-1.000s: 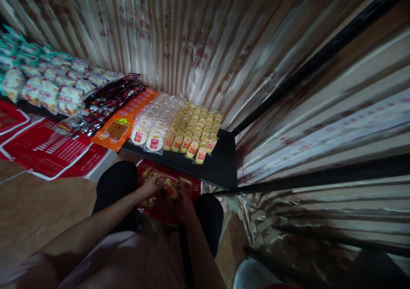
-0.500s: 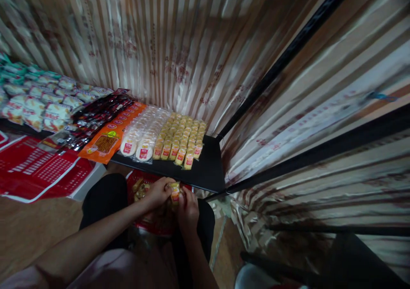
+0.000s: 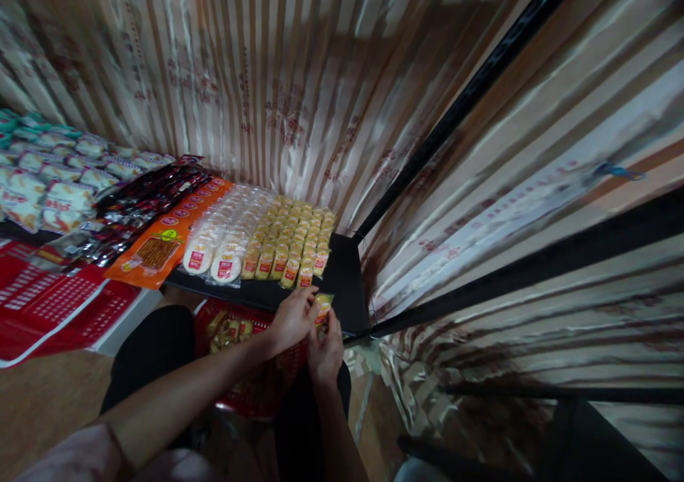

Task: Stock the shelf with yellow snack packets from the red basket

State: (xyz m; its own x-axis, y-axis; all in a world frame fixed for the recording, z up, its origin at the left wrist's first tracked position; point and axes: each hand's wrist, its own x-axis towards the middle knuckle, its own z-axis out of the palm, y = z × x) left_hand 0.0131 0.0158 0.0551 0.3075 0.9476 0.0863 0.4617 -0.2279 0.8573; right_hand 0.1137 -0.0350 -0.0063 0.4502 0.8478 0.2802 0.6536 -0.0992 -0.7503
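Note:
Between my hands is a small yellow snack packet (image 3: 323, 309) with a red-and-white label, just in front of the black shelf (image 3: 347, 275). My left hand (image 3: 296, 316) pinches it from the left, and the fingers of my right hand (image 3: 325, 346) close on its lower right side. Rows of matching yellow packets (image 3: 288, 243) stand on the shelf just beyond. Below my wrists, a red basket (image 3: 206, 316) holds more loose yellow packets (image 3: 229, 331), partly hidden by my left forearm.
Left of the yellow rows lie round white crackers (image 3: 225, 264) in clear wrap, an orange snack bag (image 3: 154, 247), dark shiny packets (image 3: 144, 200) and white snack bags (image 3: 67, 204). Another red basket (image 3: 58, 296) sits at left. Striped curtain (image 3: 256, 75) and black poles (image 3: 470, 111) enclose the shelf.
Both hands have moved right and slightly up with the yellow packet, away from over the basket toward the shelf's front edge. The view has shifted a little to the right.

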